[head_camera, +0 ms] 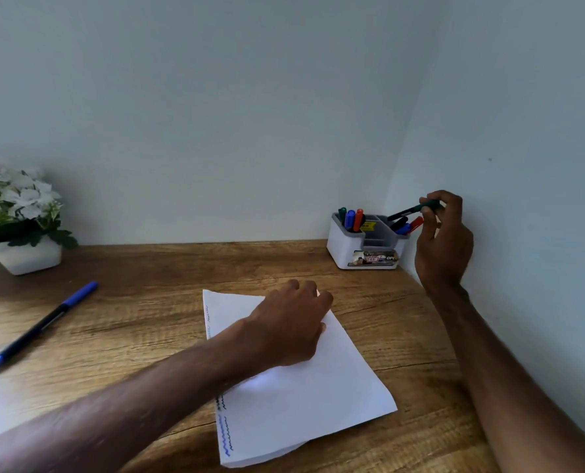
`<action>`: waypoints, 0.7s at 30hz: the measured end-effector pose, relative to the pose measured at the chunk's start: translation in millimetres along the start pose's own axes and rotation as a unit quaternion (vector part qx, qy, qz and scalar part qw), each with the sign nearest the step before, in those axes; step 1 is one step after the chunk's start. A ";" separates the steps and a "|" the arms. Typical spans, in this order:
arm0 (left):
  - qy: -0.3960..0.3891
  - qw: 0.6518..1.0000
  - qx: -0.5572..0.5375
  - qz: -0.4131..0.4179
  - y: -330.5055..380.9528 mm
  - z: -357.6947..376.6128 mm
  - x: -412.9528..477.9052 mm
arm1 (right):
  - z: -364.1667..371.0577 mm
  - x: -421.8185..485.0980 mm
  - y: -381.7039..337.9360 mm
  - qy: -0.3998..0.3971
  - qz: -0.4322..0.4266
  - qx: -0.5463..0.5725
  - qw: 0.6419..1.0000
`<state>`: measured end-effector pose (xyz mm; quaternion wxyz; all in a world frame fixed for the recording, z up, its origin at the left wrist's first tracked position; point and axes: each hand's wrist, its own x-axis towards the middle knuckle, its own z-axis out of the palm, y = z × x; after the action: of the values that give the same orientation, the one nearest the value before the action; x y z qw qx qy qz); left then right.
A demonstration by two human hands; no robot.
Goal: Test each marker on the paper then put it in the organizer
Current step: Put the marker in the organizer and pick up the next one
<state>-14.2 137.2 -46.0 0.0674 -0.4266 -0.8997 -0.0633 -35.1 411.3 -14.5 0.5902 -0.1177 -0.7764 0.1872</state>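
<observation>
Head view: right hand [443,240] pinched green marker [412,210] over organizer [366,247], far right; left hand [291,322] lay flat on paper [318,397]. Risk: crowded right slot could deflect marker onto desk [147,302].

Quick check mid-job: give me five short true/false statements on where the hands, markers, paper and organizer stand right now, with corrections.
1. The right hand holds a green marker over the organizer. True.
2. The left hand rests on the paper. True.
3. The organizer is empty. False: several markers stand in its left and right compartments.
4. A blue marker lies on the desk, left of the paper. True.
5. The paper is blank. False: squiggly test lines run along its left edge.
</observation>
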 end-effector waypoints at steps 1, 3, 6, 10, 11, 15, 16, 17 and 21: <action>-0.001 1.000 0.001 0.001 -0.1 0.0 -0.1 | 0.6 -0.6 2.1 -0.009 0.005 -0.007 1.000; -0.003 1.000 0.002 0.003 -0.4 0.0 -0.3 | 1.2 -1.5 4.9 -0.021 0.009 -0.017 1.000; -0.005 1.000 0.004 0.003 -0.3 0.0 -0.2 | 2.8 -0.2 9.1 -0.030 0.014 -0.025 0.999; -0.007 1.000 0.010 0.007 -0.4 0.7 -0.2 | 8.0 -0.9 16.0 -0.047 0.013 -0.026 0.998; -0.007 1.000 0.010 0.008 -0.7 0.7 -0.2 | 9.2 -1.0 17.6 -0.052 0.012 -0.024 0.998; -0.007 1.000 0.009 0.011 -2.2 0.5 -1.2 | 12.3 -1.0 22.9 -0.068 0.009 -0.022 0.997; -0.006 1.000 0.010 0.012 -2.3 0.6 -1.5 | 12.6 -1.7 23.3 -0.072 0.008 -0.020 0.997; -0.005 1.000 0.011 0.012 -2.4 0.7 -1.6 | 13.0 -2.5 23.4 -0.075 0.009 -0.018 0.997; -0.003 1.000 0.015 0.015 -2.2 1.0 -2.0 | 14.1 -3.7 23.1 -0.081 0.010 -0.009 0.997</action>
<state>-14.8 134.5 -47.5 0.0717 -0.4390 -0.8944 -0.0472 -48.5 428.4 -30.9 0.5224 -0.1150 -0.8221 0.1951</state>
